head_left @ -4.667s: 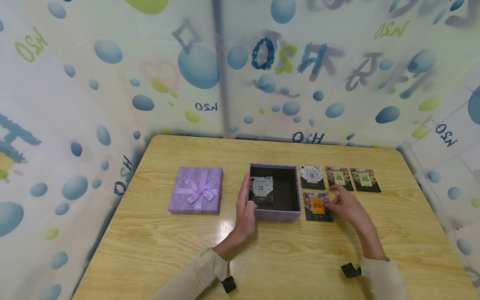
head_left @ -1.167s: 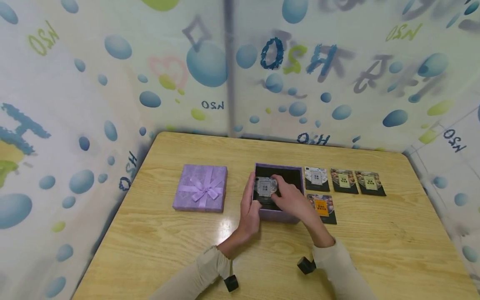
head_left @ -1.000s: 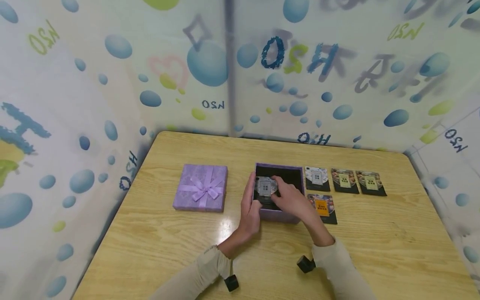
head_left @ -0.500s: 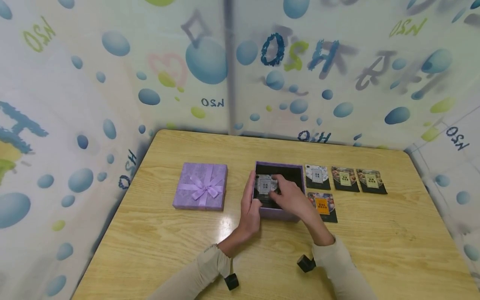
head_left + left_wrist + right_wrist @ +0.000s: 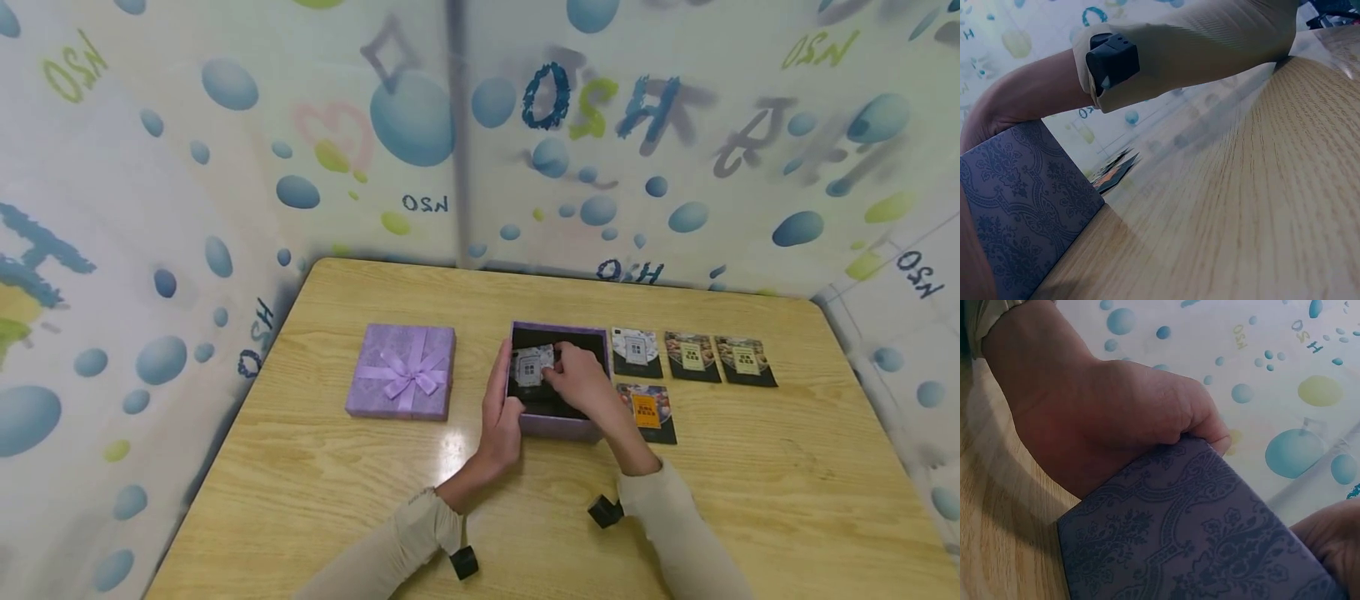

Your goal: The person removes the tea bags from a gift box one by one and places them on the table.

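My left hand (image 5: 498, 425) holds the left side of an open purple gift box (image 5: 561, 427), its fingers along the outer wall and the thumb over the front left corner. Inside, against the left of the dark interior, is a black sachet with a grey-white label (image 5: 530, 368). Reaching over the box's right part, my right hand (image 5: 583, 382) pinches this sachet's right edge between thumb and fingers; the sachet looks slightly tilted. Both wrist views show the patterned box wall (image 5: 1019, 200) from outside, which hides the sachet. The right hand (image 5: 1129, 412) bends over the wall there.
A purple lid with a ribbon bow (image 5: 401, 372) lies left of the box. To the right lie a white-label sachet (image 5: 636, 352), two green-label sachets (image 5: 692, 357) and an orange-label sachet (image 5: 651, 412), partly behind the right forearm. Patterned walls enclose the wooden table (image 5: 285, 467).
My right hand has gone from the orange-label sachet, left lying on the table, into the box and taken the grey-white sachet's edge. Lately that sachet has tilted slightly. The left hand stays on the box.
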A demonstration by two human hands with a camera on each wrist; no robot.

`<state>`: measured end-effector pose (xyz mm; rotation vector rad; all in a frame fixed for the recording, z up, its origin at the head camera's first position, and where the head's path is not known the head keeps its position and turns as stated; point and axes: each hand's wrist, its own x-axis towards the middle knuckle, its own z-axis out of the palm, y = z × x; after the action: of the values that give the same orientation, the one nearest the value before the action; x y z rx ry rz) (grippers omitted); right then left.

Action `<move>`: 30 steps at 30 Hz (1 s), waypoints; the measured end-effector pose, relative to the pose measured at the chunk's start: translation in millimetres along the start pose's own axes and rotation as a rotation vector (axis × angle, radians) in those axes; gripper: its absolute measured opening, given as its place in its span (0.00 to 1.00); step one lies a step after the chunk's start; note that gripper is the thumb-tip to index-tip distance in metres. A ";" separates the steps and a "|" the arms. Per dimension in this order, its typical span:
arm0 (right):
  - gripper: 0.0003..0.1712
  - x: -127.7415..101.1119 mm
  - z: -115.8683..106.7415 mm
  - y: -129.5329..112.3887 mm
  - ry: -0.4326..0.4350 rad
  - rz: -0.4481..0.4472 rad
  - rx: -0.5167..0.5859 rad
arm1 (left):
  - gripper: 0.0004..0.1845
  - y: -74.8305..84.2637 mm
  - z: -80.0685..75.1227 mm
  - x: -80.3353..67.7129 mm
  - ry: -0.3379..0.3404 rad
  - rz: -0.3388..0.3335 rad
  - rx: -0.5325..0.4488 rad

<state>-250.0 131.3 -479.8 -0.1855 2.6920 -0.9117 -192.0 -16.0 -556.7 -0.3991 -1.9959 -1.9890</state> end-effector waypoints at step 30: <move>0.24 1.5 0.0 2.7 -0.040 -0.087 0.223 | 0.47 0.1 0.2 0.4 -0.003 -0.004 0.018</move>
<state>-251.5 133.1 -481.8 -0.2714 2.5383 -1.2114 -192.3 -15.8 -556.5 -0.3948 -2.0166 -1.9719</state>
